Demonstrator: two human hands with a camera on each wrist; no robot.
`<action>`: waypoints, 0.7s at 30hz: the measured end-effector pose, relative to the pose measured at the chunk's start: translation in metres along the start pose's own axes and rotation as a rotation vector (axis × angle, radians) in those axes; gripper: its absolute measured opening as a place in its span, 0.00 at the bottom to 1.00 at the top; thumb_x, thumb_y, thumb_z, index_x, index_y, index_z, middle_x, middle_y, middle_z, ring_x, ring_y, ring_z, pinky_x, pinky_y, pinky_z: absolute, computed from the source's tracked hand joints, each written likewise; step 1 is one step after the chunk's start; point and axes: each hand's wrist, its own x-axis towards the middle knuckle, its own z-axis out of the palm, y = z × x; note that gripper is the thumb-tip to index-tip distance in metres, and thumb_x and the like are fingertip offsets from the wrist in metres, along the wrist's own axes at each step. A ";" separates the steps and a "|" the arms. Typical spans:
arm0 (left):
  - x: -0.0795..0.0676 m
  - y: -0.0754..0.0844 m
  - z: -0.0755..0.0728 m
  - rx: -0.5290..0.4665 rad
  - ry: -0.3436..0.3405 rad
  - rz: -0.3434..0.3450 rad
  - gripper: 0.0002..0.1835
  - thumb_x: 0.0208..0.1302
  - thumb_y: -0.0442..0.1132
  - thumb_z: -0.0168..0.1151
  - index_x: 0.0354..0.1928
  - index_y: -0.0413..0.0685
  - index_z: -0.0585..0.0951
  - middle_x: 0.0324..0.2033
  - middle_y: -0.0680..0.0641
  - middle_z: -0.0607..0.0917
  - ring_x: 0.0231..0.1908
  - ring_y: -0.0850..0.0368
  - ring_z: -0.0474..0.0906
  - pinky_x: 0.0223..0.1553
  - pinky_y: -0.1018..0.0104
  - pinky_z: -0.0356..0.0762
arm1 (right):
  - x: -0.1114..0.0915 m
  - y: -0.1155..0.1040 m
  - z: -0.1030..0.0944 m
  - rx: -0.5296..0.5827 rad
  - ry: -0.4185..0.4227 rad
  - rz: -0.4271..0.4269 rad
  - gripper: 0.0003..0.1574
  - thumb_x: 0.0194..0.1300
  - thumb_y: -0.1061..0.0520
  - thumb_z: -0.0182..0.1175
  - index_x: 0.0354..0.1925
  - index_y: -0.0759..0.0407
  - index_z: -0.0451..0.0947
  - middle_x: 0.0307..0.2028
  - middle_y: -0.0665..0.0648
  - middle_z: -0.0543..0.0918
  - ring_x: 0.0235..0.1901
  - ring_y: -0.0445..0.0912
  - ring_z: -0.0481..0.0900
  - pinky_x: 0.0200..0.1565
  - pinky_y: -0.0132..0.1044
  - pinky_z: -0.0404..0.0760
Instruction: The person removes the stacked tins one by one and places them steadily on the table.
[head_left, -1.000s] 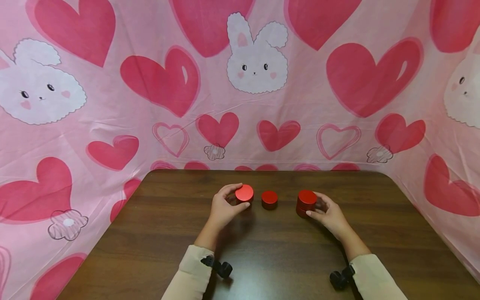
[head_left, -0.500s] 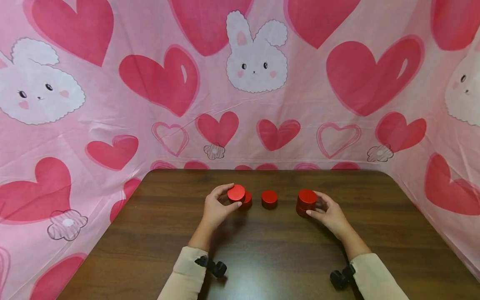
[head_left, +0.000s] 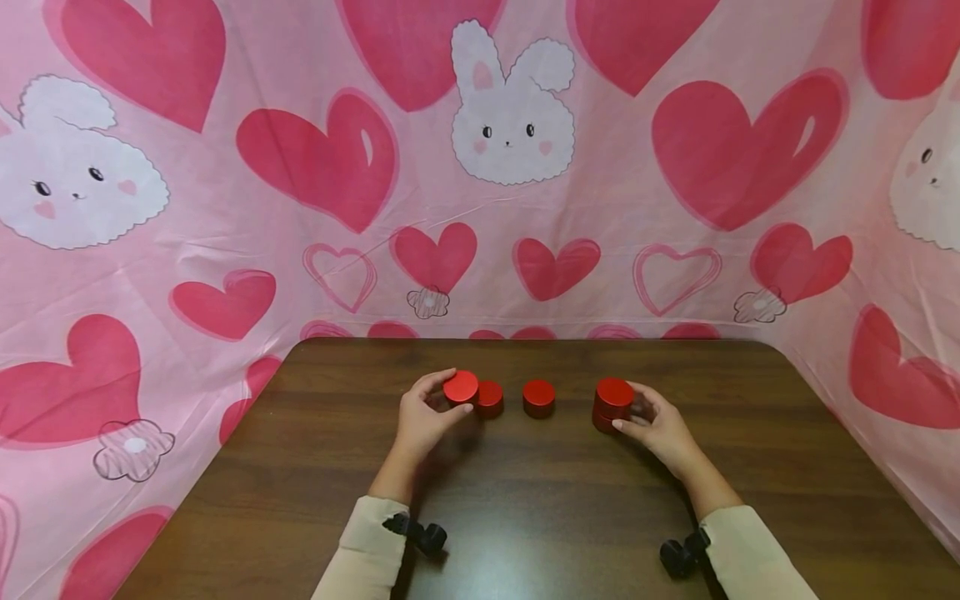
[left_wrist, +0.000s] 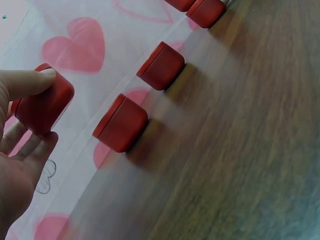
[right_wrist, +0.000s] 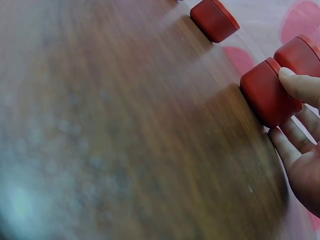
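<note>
My left hand [head_left: 423, 427] pinches a small red round tin [head_left: 461, 388] between thumb and fingers. In the left wrist view this tin [left_wrist: 47, 102] is tilted and off the table. Just right of it stands a second red tin [head_left: 491, 402], and further right a third tin [head_left: 538, 401]. My right hand [head_left: 663, 432] is at a stack of two red tins, with thumb and fingers around the lower tin [right_wrist: 267, 95]. The upper tin [head_left: 614, 395] sits on top of that one. Part of the lower tin is hidden by the upper tin and my thumb.
Everything stands on a dark brown wooden table [head_left: 555, 492]. Behind it and at both sides hangs a pink cloth [head_left: 600, 200] printed with hearts and rabbits. A black wrist camera [head_left: 427, 537] is strapped over my left sleeve, and another camera [head_left: 682, 557] over the right.
My left hand has moved left with its tin, away from above the second tin, which now shows fully beside it. The right hand and the stack have stayed in place.
</note>
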 end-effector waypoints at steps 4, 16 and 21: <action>0.001 -0.004 -0.003 -0.009 0.021 -0.011 0.31 0.45 0.22 0.74 0.56 0.28 0.77 0.53 0.32 0.79 0.50 0.36 0.79 0.54 0.48 0.76 | 0.000 0.000 0.000 -0.003 0.003 -0.002 0.42 0.58 0.63 0.70 0.67 0.66 0.63 0.59 0.71 0.74 0.55 0.59 0.74 0.50 0.24 0.76; 0.006 -0.026 -0.014 0.010 0.062 -0.081 0.32 0.46 0.23 0.75 0.57 0.32 0.78 0.55 0.34 0.78 0.54 0.38 0.77 0.57 0.49 0.74 | 0.001 0.000 0.000 0.022 0.000 0.012 0.43 0.59 0.66 0.68 0.69 0.66 0.61 0.60 0.71 0.73 0.58 0.60 0.73 0.52 0.28 0.76; 0.012 -0.055 -0.017 0.025 0.091 -0.111 0.32 0.45 0.26 0.77 0.57 0.39 0.80 0.55 0.39 0.80 0.54 0.42 0.78 0.56 0.54 0.75 | 0.001 0.002 0.000 0.016 -0.003 0.012 0.43 0.59 0.64 0.69 0.68 0.66 0.62 0.60 0.71 0.73 0.57 0.61 0.73 0.52 0.27 0.76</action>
